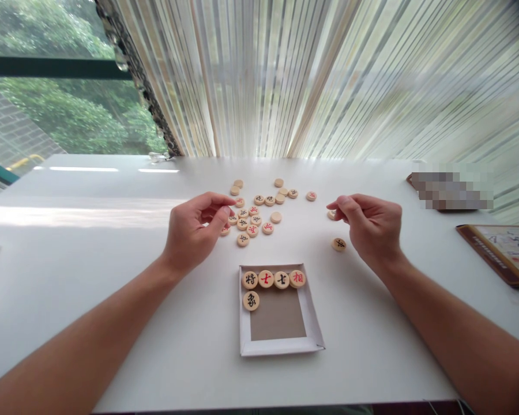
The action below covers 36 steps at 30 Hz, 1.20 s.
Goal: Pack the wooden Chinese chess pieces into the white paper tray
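Your forearms (pixel 99 328) flank the white box (pixel 281 347), five pieces (pixel 266 279) in it, nearer you than your fingers (pixel 214 199) — left hand (pixel 194 227) curled beside the scattered pieces (pixel 255 220), right hand (pixel 374 225) curled near two others (pixel 338 244) — though whether either grasps anything, I cannot tell.

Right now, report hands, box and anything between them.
Left hand by loose pieces, right hand by a piece; grips unclear. Box: five pieces in. Second piece on table between right hand and box.
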Available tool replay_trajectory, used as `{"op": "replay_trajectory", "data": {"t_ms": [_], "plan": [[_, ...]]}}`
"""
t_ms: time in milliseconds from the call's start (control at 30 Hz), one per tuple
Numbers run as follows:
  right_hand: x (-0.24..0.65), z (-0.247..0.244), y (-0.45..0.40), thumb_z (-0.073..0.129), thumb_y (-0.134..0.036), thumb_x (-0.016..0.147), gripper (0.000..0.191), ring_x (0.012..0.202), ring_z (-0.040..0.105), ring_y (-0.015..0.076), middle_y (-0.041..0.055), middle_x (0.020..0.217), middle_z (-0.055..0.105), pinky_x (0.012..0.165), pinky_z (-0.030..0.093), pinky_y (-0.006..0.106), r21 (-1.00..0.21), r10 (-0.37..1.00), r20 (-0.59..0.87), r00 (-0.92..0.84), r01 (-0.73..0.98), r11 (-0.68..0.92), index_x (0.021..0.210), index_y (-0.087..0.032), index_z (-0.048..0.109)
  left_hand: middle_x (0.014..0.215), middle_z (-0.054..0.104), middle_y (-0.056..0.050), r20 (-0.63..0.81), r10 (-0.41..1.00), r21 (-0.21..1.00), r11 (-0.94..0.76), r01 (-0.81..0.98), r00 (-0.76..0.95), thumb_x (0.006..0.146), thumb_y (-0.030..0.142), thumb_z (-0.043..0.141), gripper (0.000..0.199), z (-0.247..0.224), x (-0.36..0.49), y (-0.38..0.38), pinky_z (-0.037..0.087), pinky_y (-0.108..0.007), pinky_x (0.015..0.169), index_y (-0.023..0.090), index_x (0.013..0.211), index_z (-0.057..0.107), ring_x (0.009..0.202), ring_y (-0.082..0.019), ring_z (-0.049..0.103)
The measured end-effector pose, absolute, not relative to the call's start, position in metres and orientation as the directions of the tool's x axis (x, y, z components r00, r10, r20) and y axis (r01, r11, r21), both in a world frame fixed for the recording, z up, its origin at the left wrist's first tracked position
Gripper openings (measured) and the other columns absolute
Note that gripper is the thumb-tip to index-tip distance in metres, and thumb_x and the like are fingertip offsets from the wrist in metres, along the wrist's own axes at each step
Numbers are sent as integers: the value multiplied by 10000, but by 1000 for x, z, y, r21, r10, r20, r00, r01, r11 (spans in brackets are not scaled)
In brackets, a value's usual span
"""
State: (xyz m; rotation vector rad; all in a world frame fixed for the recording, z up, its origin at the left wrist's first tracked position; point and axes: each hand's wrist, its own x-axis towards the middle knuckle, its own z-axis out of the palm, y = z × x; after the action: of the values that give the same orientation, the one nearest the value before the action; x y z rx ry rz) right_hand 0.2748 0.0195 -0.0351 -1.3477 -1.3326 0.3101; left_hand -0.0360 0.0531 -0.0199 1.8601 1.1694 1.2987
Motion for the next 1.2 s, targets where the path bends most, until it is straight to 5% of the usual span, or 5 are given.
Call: {"op": "replay_trajectory", "data": {"t_ms": [1200], "plan": [[273, -36, 14, 708, -357, 951, 287, 474, 597, 150, 17, 575, 694, 462, 451, 275, -752, 857, 476, 199, 597, 279, 723, -221, 817, 797, 785, -45, 415, 901, 816, -429, 388, 125, 937, 268, 680, 167, -23, -42, 63, 599, -223, 615, 164, 1001, 794, 669, -150, 742]]}}
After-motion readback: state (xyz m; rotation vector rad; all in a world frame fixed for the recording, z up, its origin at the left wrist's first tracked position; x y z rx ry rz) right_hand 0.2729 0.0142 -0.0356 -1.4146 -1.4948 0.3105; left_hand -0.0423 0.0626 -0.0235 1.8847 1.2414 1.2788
